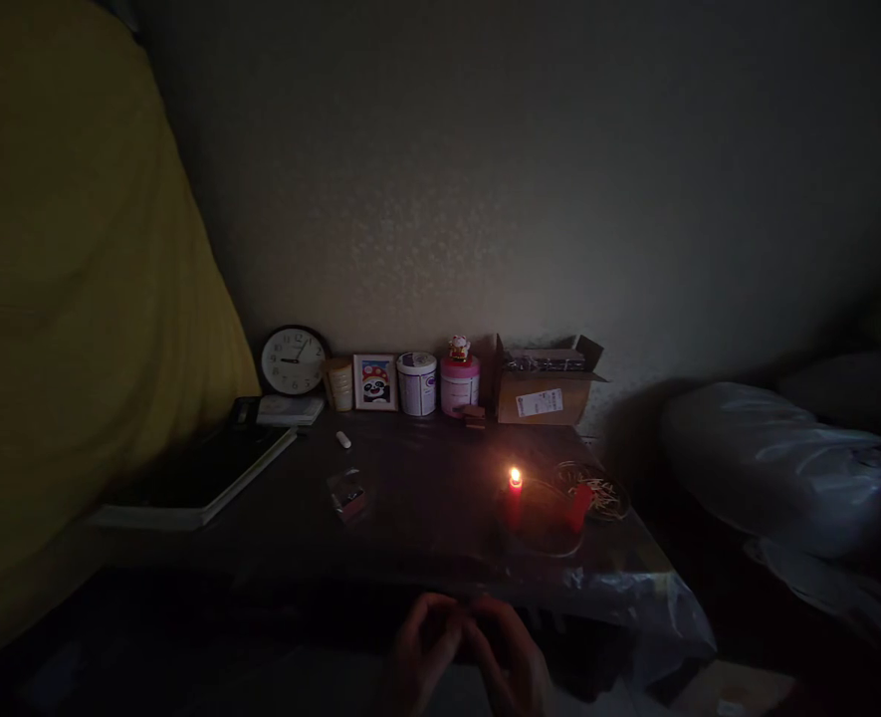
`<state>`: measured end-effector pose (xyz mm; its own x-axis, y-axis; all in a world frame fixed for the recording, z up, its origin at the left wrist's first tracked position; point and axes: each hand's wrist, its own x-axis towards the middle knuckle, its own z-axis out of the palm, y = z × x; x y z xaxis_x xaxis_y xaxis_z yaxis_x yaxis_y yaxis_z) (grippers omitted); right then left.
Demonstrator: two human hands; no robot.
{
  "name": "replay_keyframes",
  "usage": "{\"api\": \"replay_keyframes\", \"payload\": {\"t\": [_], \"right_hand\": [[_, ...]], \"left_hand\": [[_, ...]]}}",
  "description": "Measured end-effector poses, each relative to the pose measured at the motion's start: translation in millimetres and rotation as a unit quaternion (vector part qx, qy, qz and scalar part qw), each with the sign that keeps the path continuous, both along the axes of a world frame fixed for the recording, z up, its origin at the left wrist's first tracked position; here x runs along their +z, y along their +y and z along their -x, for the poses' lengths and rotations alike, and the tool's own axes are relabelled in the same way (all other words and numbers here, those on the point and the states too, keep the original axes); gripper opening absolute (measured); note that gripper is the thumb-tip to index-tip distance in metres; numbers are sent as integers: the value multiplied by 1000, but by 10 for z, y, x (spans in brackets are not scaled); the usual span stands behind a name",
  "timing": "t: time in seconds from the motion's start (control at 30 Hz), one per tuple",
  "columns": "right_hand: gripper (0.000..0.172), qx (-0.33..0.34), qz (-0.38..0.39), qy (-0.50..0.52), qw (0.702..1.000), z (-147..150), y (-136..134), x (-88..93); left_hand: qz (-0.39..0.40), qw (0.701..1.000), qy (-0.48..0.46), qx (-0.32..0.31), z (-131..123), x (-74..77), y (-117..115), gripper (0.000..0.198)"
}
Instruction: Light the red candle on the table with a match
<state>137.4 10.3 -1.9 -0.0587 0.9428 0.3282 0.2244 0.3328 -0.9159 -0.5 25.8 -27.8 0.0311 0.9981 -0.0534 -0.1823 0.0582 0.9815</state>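
Observation:
Low at the bottom centre, my left hand [426,642] and my right hand [509,647] meet in front of the table's near edge. Their fingers are curled and pressed together at the tips; darkness hides whatever may be between them. Beyond them to the right, a lit red candle [515,498] stands upright on a round plate [545,546]. A second red piece [578,506], apparently an unlit candle, leans at that plate's right side. Behind it lies a round dish [623,506] of thin pale sticks. A small open box [348,500] sits left of the candle.
Along the wall stand a clock [293,360], a paper cup [339,386], a framed panda picture [375,383], two canisters [417,386] and an open cardboard box [545,400]. A large dark book [201,478] lies left, by a yellow cloth [89,299]. A plastic bag [775,463] bulges at right.

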Motion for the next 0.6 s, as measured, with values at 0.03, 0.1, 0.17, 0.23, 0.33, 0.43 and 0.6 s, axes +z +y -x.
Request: {"api": "replay_keyframes", "payload": {"t": [0.03,0.1,0.17,0.23,0.33,0.43,0.6], "right_hand": [[27,8,0,-7,1000,-13,1,14],[26,23,8,-18,1000,-39,4,35],[27,30,23,-24,999,-58,7,40],[28,23,36,-26,999,-67,13,30],[30,14,45,-27,999,-66,23,12],[32,24,60,-10,998,-57,26,11],[37,45,87,17,995,-41,4,-3]], "left_hand": [[-5,1000,0,-1,1,12,-12,43],[-19,1000,0,2,0,33,-35,40],[-26,1000,-2,9,-4,36,-45,36],[-16,1000,-8,10,-10,12,-34,35],[-2,1000,-14,2,-14,-60,6,38],[-8,1000,-15,8,-5,-110,23,42],[-35,999,-7,-5,21,-8,-56,39]]}}
